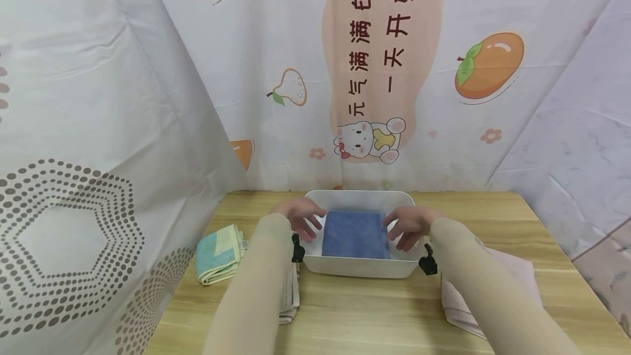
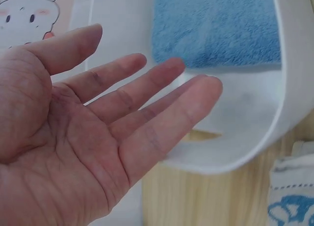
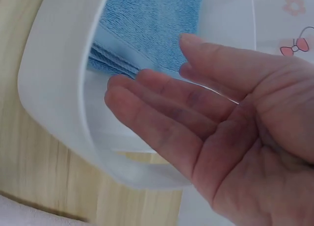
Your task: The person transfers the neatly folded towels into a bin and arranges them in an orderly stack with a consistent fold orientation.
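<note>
A folded blue towel [image 1: 355,234] lies flat inside a white plastic bin [image 1: 360,267] at the middle of the table. My left hand [image 1: 302,217] hovers over the bin's left side, fingers spread and relaxed, holding nothing. Over the right side, my right hand [image 1: 413,222] hangs with its fingers loosely extended, also holding nothing. In the left wrist view a gap shows between the fingertips and the blue towel [image 2: 216,27]. The right wrist view shows layered folds along one edge of the towel [image 3: 152,30], close to the right fingertips; whether they touch it I cannot tell.
A folded yellow and teal towel [image 1: 217,253] lies at the table's left. Behind my left forearm is a greyish folded cloth [image 1: 291,295], partly hidden. A pink folded towel [image 1: 512,275] sits under my right forearm. A printed curtain [image 1: 296,141] hangs behind the wooden table [image 1: 365,311].
</note>
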The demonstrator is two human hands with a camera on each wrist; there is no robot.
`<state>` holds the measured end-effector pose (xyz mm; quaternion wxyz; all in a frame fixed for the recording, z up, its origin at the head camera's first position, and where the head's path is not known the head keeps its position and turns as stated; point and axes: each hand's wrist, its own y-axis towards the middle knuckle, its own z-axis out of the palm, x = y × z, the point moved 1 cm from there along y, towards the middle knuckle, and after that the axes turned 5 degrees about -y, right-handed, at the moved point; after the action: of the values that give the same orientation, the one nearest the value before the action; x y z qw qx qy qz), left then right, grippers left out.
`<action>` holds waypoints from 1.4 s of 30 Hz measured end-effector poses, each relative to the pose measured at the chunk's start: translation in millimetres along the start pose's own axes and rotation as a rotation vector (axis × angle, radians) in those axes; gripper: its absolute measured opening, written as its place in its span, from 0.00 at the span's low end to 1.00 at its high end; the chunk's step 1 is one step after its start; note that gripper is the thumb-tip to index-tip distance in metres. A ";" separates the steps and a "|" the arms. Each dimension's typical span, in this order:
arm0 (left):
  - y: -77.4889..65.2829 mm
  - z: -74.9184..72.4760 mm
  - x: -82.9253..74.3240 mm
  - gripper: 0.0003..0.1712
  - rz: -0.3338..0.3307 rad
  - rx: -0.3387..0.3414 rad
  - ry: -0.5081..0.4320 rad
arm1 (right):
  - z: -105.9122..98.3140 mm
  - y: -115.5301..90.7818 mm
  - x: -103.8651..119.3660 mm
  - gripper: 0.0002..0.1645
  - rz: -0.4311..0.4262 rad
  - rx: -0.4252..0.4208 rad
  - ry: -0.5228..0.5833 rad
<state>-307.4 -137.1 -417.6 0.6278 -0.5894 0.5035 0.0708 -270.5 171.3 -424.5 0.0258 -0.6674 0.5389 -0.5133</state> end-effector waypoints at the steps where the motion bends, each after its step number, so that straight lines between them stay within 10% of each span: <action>1: -1.4 -2.6 -0.5 0.31 0.008 -0.002 -0.004 | -1.6 -1.8 -0.3 0.33 -0.001 0.000 0.012; 18: -21.4 -34.6 16.1 0.21 0.184 -0.123 -0.112 | -27.0 -22.2 -22.5 0.35 -0.084 0.014 0.229; 42: -8.2 -37.4 60.8 0.16 0.151 -0.190 -0.275 | -59.1 -59.8 -78.8 0.33 -0.175 0.027 0.365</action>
<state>-292.9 -200.5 -448.1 0.6252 -0.5913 0.4468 0.2446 -262.7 285.7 -413.3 -0.1081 -0.6070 0.4677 -0.6333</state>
